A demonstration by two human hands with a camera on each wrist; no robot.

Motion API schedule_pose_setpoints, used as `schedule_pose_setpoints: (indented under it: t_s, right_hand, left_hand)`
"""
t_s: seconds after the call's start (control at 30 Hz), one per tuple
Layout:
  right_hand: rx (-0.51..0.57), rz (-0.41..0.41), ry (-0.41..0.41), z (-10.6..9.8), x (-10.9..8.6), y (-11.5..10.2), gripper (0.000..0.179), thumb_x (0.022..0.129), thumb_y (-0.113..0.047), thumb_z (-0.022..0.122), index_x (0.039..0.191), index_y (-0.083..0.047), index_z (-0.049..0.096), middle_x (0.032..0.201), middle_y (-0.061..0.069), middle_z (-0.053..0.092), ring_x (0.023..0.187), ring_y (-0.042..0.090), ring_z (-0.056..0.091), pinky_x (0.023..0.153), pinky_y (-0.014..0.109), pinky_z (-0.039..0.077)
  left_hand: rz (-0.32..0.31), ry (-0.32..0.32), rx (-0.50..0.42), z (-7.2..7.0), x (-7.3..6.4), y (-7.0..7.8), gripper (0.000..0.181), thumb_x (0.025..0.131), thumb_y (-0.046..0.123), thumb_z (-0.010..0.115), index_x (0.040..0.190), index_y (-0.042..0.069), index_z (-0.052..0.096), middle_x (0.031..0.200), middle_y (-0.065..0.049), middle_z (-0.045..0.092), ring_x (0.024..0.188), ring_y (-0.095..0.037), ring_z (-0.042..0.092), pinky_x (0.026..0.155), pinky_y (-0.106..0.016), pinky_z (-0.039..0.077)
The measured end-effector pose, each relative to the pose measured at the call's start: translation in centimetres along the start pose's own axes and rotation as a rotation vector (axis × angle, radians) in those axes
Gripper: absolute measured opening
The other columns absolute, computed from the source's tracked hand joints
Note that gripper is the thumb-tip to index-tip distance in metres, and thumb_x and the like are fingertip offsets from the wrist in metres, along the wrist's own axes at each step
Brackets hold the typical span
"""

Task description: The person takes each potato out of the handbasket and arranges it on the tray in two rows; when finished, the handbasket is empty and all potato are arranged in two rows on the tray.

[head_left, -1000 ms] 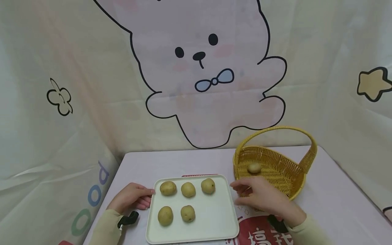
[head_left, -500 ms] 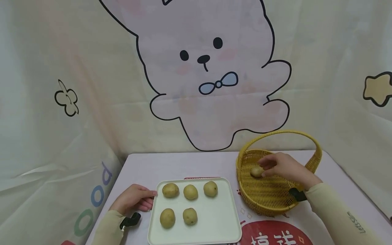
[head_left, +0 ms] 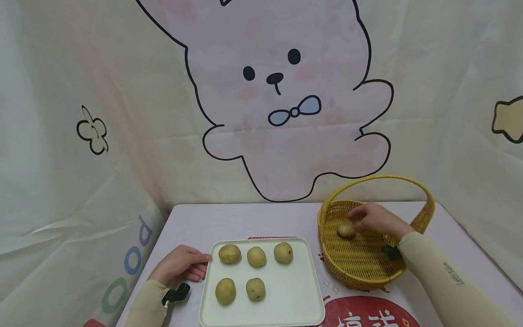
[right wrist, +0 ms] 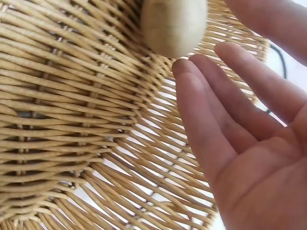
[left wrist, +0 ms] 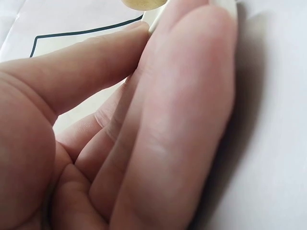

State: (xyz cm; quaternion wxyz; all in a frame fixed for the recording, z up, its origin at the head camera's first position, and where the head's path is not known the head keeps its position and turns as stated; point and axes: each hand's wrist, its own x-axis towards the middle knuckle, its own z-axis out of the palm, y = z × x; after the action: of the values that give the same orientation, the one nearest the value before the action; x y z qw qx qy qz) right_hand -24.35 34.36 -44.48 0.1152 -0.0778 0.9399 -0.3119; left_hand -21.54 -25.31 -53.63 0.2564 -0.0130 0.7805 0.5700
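A white rectangular tray lies on the table, with several potatoes set on it in two rows. My left hand pinches the tray's left rim between thumb and fingers; the left wrist view shows the thumb on top at the tray's edge. To the right stands a yellow wicker basket with a tall handle. One potato sits inside it, toward the back left. Over the basket is my right hand, its loosely bent fingertips right at this potato, thumb and fingers spread apart.
The basket's handle arches over the right hand's working area. A red printed patch marks the table surface in front of the basket. A cartoon-printed cloth hangs behind the table and along its sides.
My right hand has gone from between tray and basket rightward and away from me to the potato in the basket. The left hand has stayed at the tray; the head view has shifted slightly.
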Motion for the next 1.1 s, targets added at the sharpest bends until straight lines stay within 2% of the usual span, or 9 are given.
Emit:
schedule_pose_setpoints:
  t_s: [0.13,0.47,0.63,0.87,1.1]
  right_hand:
    - [-0.036,-0.005,-0.009,0.3,0.5,0.7,0.055,0.088,-0.030,0.090,0.130,0.001,0.074,0.128,0.017,0.077,0.116,0.031,0.071,0.103,0.057,0.058]
    - [-0.066,-0.008,-0.016,0.8,1.2,1.1,0.049,0.088,-0.027,0.090,0.125,0.001,0.076,0.124,0.018,0.077,0.119,0.038,0.069,0.105,0.063,0.054]
    - [-0.066,-0.007,-0.009,1.1,1.3,0.9,0.049,0.086,-0.026,0.091,0.124,0.001,0.076,0.123,0.018,0.078,0.115,0.035,0.070,0.103,0.062,0.055]
    - [-0.085,-0.031,-0.002,1.0,1.3,0.7,0.044,0.086,-0.026,0.092,0.120,0.000,0.079,0.115,0.013,0.080,0.103,0.022,0.070,0.092,0.047,0.059]
    - [-0.098,-0.072,-0.004,1.0,1.1,0.3,0.037,0.086,-0.025,0.092,0.114,-0.003,0.081,0.108,0.007,0.081,0.093,0.017,0.066,0.082,0.036,0.055]
  left_hand:
    - [-0.002,0.005,-0.006,0.0,0.1,-0.1,0.034,0.098,0.032,0.080,0.100,-0.002,0.077,0.073,-0.004,0.078,0.062,-0.009,0.074,0.060,-0.025,0.064]
    - [-0.012,0.001,-0.017,-0.1,0.5,-0.3,0.035,0.097,0.033,0.082,0.100,-0.002,0.077,0.073,-0.005,0.078,0.062,-0.010,0.075,0.059,-0.026,0.064]
    - [-0.025,0.003,-0.017,-0.1,0.5,-0.3,0.035,0.097,0.033,0.082,0.099,-0.001,0.077,0.073,-0.005,0.078,0.062,-0.010,0.075,0.060,-0.026,0.064]
    - [-0.021,0.005,-0.012,-0.1,0.4,-0.2,0.035,0.097,0.033,0.081,0.099,-0.001,0.077,0.073,-0.005,0.078,0.062,-0.010,0.075,0.059,-0.026,0.064]
    - [-0.023,0.015,-0.026,0.0,0.3,-0.2,0.034,0.097,0.033,0.082,0.099,-0.001,0.077,0.073,-0.005,0.078,0.062,-0.010,0.074,0.059,-0.026,0.064]
